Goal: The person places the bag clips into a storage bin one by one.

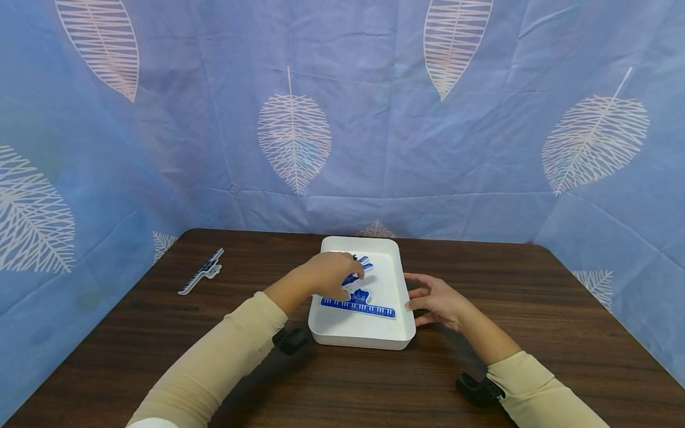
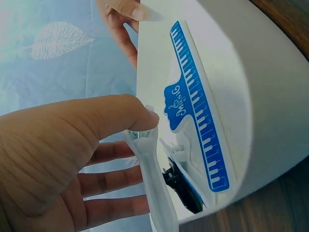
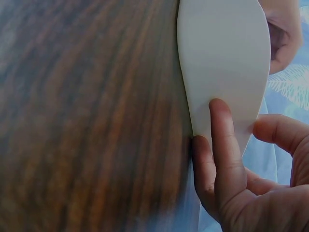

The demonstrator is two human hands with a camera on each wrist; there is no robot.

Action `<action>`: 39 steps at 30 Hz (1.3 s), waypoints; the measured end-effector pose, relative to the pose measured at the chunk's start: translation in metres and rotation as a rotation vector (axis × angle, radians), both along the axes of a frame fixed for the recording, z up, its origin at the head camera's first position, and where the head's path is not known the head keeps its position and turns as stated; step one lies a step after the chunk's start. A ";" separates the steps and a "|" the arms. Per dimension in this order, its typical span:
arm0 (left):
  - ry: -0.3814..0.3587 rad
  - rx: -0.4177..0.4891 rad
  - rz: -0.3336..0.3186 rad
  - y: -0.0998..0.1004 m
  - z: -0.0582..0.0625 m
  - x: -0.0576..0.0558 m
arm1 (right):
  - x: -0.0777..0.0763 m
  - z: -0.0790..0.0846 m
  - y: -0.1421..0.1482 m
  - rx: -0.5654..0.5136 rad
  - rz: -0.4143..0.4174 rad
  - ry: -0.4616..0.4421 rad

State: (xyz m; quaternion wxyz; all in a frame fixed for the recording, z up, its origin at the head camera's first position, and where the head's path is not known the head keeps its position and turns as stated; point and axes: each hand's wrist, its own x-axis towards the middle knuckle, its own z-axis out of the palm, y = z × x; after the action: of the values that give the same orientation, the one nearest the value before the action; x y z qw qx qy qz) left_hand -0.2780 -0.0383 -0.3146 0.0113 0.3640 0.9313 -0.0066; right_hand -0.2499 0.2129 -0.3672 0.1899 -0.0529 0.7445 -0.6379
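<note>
My left hand is above a white tray. It pinches a white plastic clip between thumb and fingers, and a metal spring shows near the thumb. Flat in the tray lies a blue-and-white music clip with a piano-key pattern. Beside it, partly hidden by my left hand, is another clip with a black part. My right hand holds the tray's right side, thumb at the rim and fingers against the outer wall.
Another piano-key clip lies on the dark wooden table, far to the left of the tray. A blue cloth with white leaf patterns hangs behind the table and along its sides.
</note>
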 end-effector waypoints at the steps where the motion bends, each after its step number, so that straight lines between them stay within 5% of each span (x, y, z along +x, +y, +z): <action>1: 0.001 -0.003 -0.002 0.001 -0.001 -0.001 | 0.000 0.000 0.000 0.001 0.001 0.001; 14: -0.091 -0.025 -0.014 0.017 -0.004 -0.011 | -0.001 -0.001 -0.001 0.006 -0.004 0.001; 28: -0.211 0.002 0.062 0.029 -0.002 -0.020 | -0.001 -0.003 0.000 0.017 -0.003 0.007; 39: -0.220 0.035 0.058 0.032 -0.008 -0.028 | -0.001 -0.001 0.000 -0.004 0.015 0.005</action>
State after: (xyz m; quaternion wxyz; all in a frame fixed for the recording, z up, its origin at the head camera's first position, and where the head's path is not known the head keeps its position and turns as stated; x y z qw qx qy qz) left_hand -0.3062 -0.0063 -0.3230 0.1072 0.3354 0.9346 0.0501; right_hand -0.2507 0.2126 -0.3680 0.1930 -0.0605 0.7433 -0.6377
